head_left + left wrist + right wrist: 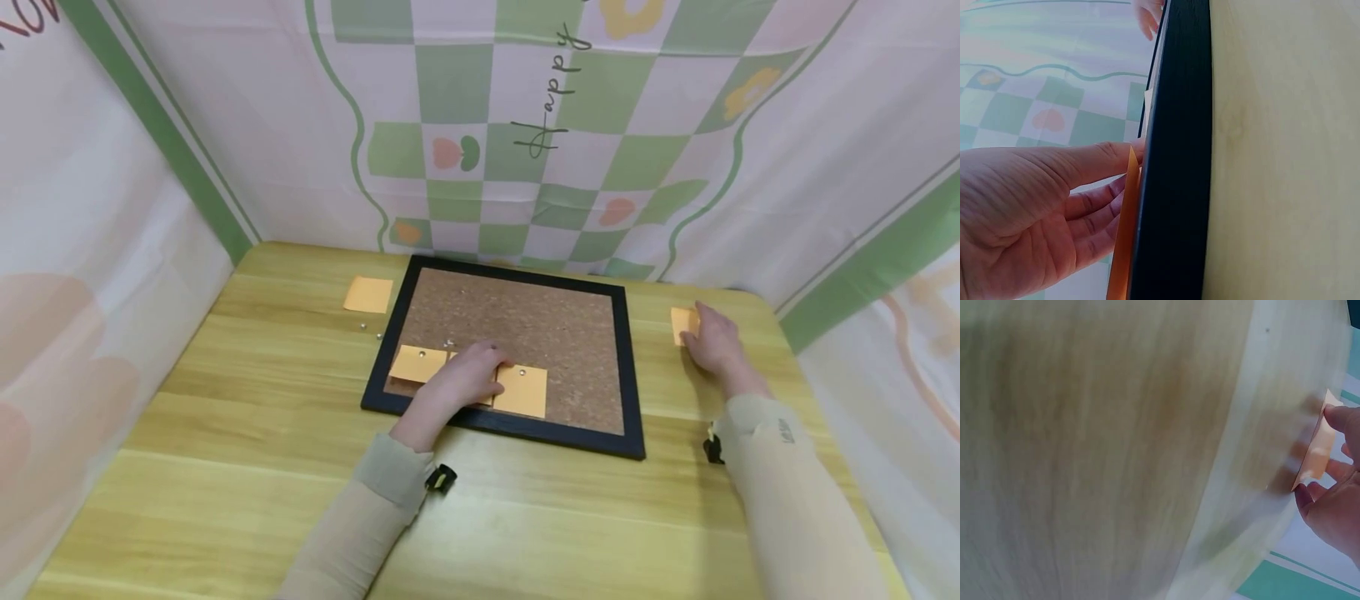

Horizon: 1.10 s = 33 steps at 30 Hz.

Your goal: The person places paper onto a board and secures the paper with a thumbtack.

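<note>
My left hand point(467, 375) lies over the middle of a row of orange sticky notes on a black-framed corkboard point(517, 317), its fingertips touching the surface and hiding most of that note. Beside it, a left sticky note point(408, 364) and a right sticky note point(522, 393) each carry a small pin near the top. In the left wrist view an orange note edge point(1124, 231) stands out by the fingers. Off to the right, my right hand point(716, 337) grips another orange sticky note point(681, 323) at its edges; the right wrist view shows this note point(1317, 450) bent between thumb and fingers.
Left of the board lies an orange sticky note point(369, 295), with two small pins point(363, 326) below it on the wooden table point(225, 400). Another clear pin point(449, 342) is on the cork above the row. A patterned curtain point(525, 125) hangs behind the table.
</note>
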Tool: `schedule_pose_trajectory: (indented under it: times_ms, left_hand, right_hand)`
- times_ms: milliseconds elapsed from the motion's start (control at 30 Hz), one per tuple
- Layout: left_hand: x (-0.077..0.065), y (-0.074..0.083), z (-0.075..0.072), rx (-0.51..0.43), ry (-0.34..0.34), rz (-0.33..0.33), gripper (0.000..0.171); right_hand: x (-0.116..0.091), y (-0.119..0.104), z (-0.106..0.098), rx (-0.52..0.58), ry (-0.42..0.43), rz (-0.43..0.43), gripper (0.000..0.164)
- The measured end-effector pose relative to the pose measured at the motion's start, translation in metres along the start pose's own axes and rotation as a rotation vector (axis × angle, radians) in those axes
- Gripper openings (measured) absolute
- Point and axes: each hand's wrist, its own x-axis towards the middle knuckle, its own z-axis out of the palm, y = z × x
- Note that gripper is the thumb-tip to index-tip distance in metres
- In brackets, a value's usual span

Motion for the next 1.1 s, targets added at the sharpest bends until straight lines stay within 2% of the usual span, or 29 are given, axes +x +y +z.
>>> schedule_pose_trajectory:
  times_ms: [133, 267, 500, 600, 733, 900, 1100]
  left_hand:
    - [-0.001, 0.001, -0.001, -0.004, -0.001, 0.004, 0.039]
    - [-0.001, 0.001, -0.001, -0.008, 0.001, 0.002, 0.039]
    - [0.000, 0.000, 0.000, 0.002, 0.007, 0.009, 0.039]
    - [0.000, 0.000, 0.001, 0.001, 0.008, 0.012, 0.039]
    - [-0.001, 0.000, 0.000, -0.008, 0.007, 0.012, 0.038]
    - [0.000, 0.000, 0.000, 0.000, 0.001, 0.008, 0.039]
    - [0.000, 0.001, 0.000, 0.010, -0.003, 0.007, 0.039]
  right_hand:
    - [0.000, 0.001, 0.000, 0.003, 0.009, 0.018, 0.067]
    - [-0.002, 0.001, -0.001, 0.016, 0.055, 0.036, 0.060]
    - [-0.009, 0.005, 0.001, 0.027, 0.208, -0.012, 0.039]
    - [-0.011, 0.008, 0.001, 0.060, 0.249, 0.007, 0.032]
    - [-0.012, 0.011, -0.001, 0.112, 0.220, 0.069, 0.028]
    - [-0.012, 0.015, -0.005, 0.122, 0.164, 0.117, 0.029]
    - [-0.014, 0.020, -0.008, 0.152, 0.145, 0.088, 0.032]
